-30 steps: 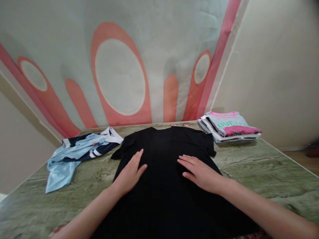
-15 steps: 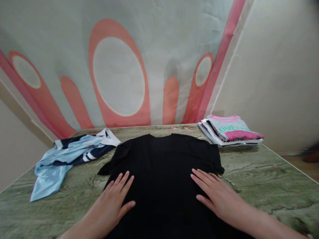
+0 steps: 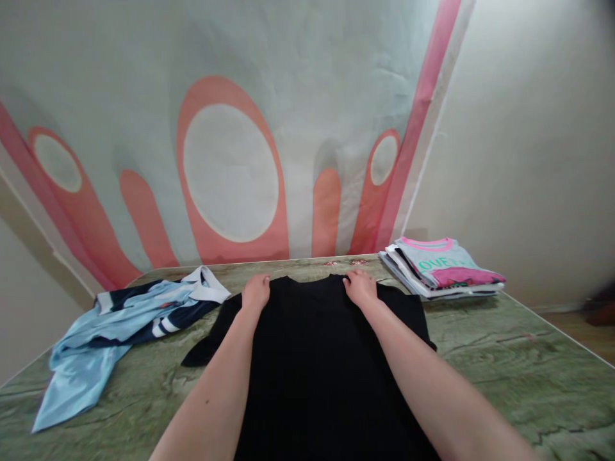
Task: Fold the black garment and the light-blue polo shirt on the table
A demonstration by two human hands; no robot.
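A black T-shirt lies spread on the table in front of me, neckline at the far side and sleeves out to both sides. My left hand is at its left shoulder, with the fingers curled over the far edge of the cloth. At the right shoulder, close to the collar, my right hand is closed on the fabric in the same way. The undersides of both hands are hidden. My forearms cover part of the sleeves.
A crumpled light blue and navy polo shirt with a white collar lies at the left. On the right, back from me, sits a stack of folded clothes. The wood-patterned table meets a wall with pink shapes.
Both hands have moved away from me, from lying flat on the shirt's middle to its shoulders, where the fingers are now curled on the cloth. The view has tilted slightly up.
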